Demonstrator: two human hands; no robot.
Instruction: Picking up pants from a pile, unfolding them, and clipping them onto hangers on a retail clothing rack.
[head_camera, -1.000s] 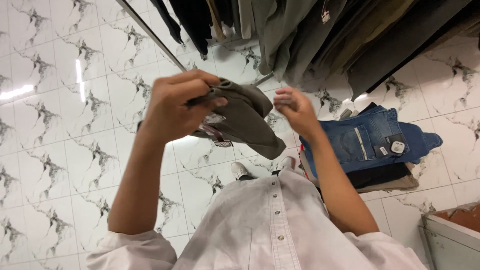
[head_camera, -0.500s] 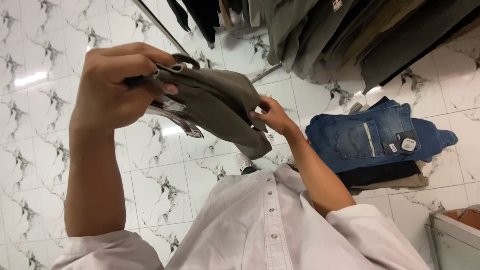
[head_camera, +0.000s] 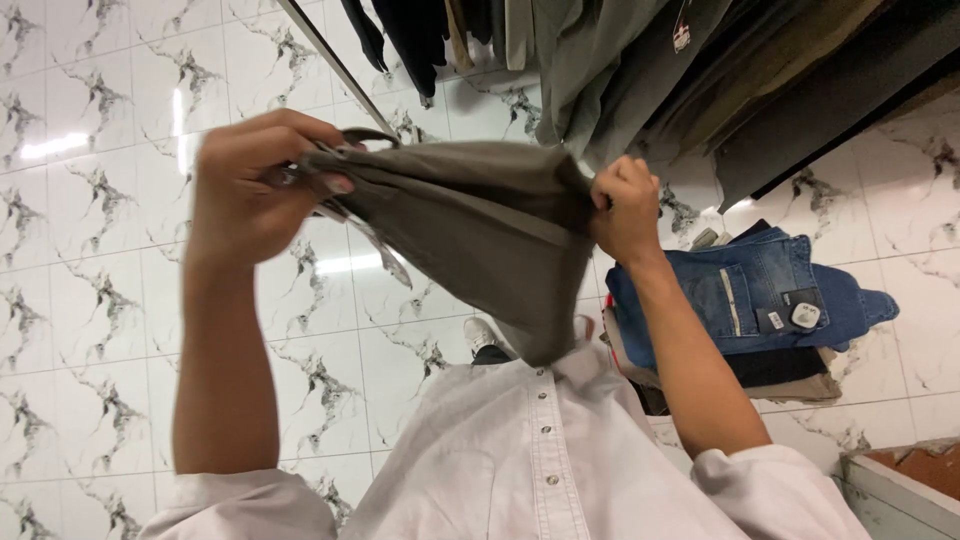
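I hold an olive-grey pair of trousers (head_camera: 480, 235) spread out in front of my chest. My left hand (head_camera: 255, 190) grips one end of the waistband, fingers curled around the cloth near a belt loop. My right hand (head_camera: 625, 210) is clenched on the other end of the waistband, at the same height. The cloth hangs taut between both hands and drops in a fold towards my white shirt (head_camera: 530, 460).
A stack of folded clothes topped by blue jeans (head_camera: 750, 295) lies on the white marble-patterned floor (head_camera: 100, 260) at right. Dark and olive garments (head_camera: 640, 70) hang along a rail at the top. A box corner (head_camera: 900, 480) sits at lower right.
My right hand has moved up and out to the right along the waistband, and the bunched trousers have been pulled open and spread wide between both hands.
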